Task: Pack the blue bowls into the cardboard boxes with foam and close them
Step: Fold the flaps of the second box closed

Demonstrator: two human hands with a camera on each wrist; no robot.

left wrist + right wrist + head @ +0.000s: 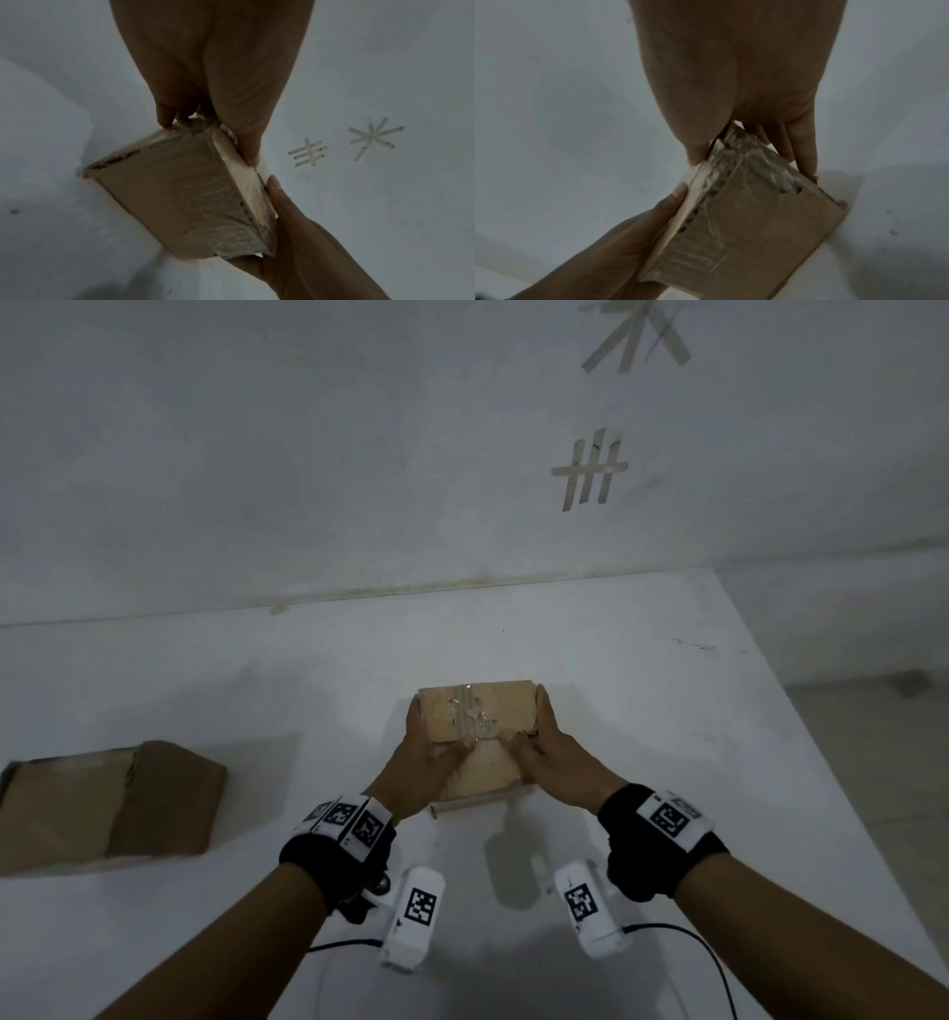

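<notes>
Both hands clasp one closed cardboard box above the white table: my left hand wraps its left side, my right hand its right, thumbs pressing the crinkled tape on top. It sits squarely between my palms. Another cardboard box lies well apart, at the table's left.

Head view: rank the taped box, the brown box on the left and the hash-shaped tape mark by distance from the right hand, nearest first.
1. taped box, held by the right hand.
2. brown box, left on the table.
3. hash-shaped tape mark, up on the wall.
</notes>
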